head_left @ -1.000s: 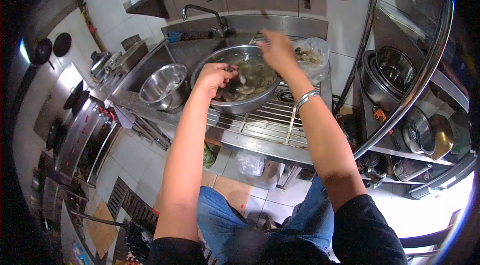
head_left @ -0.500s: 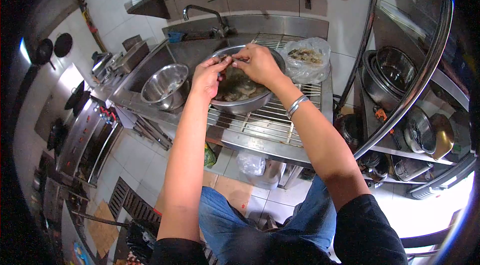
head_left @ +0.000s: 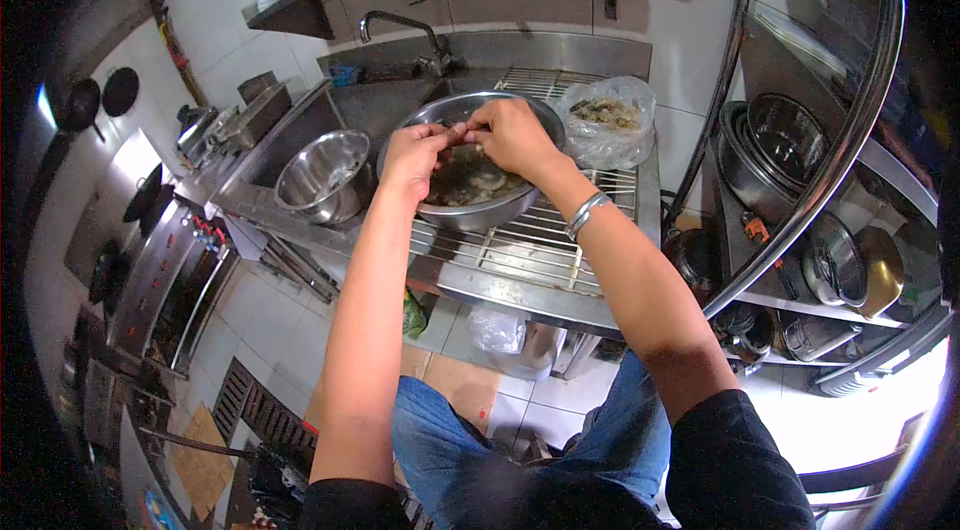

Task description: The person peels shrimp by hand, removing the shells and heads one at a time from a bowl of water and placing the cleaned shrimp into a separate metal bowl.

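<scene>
My left hand (head_left: 418,158) and my right hand (head_left: 514,135) meet above a large steel basin (head_left: 475,218), fingertips pinched together. Between them is a small greyish piece that looks like a shrimp, mostly covered by the fingers. Murky water with several pale grey shrimp (head_left: 480,180) fills the lower part of the basin. Right of it, an open clear plastic bag (head_left: 612,145) contains brownish shrimp bits or shells (head_left: 605,113). To the left stands a smaller steel bowl (head_left: 318,180) with a few pale pieces inside.
The basin rests on a wire rack (head_left: 530,260) over the steel counter. Behind are a sink (head_left: 370,105) and a faucet (head_left: 425,40). Stacked pots (head_left: 760,160) fill a shelf on the right, behind a curved metal rail (head_left: 820,200). A stove (head_left: 165,270) is at far left.
My hands have dipped slightly lower over the basin, and the right fingers have curled closer to the left. The piece between them shows less. The whole view has shifted a little.
</scene>
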`<action>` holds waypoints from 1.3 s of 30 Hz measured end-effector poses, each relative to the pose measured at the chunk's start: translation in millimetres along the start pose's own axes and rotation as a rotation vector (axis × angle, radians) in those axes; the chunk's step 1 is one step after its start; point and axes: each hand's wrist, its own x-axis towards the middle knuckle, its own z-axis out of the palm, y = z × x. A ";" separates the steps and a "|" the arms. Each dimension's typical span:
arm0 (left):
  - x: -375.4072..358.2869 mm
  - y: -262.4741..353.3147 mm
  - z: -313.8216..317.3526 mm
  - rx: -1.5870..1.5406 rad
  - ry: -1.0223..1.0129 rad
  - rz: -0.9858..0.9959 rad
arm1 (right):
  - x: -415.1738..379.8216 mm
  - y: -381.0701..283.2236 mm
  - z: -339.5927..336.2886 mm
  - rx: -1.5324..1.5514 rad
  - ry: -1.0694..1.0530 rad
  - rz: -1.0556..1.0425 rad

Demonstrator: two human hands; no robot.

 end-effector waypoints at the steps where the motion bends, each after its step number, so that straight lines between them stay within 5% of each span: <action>1: 2.6 -1.8 -1.1 -0.008 -0.004 -0.007 | 0.8 1.8 1.6 0.040 0.002 0.018; 12: 7.7 -6.6 -2.9 -0.062 -0.096 0.002 | 4.5 12.9 7.8 0.133 -0.001 0.229; 14: 9.0 -8.2 -3.8 -0.097 -0.117 -0.012 | 6.2 24.9 12.8 0.516 -0.187 0.485; 18: 9.0 -4.1 -7.3 -0.136 -0.223 -0.010 | 6.2 33.7 14.6 0.469 -0.349 0.522; 20: 12.0 -9.1 -8.7 -0.137 -0.225 -0.020 | 6.6 32.2 16.1 0.206 -0.515 0.385; 32: 9.2 -6.2 -2.8 -0.179 -0.044 -0.090 | 8.5 34.3 20.0 0.473 -0.159 0.484; 39: 10.7 -6.0 -6.6 -0.264 -0.153 -0.111 | 4.3 14.2 6.6 0.488 -0.210 0.376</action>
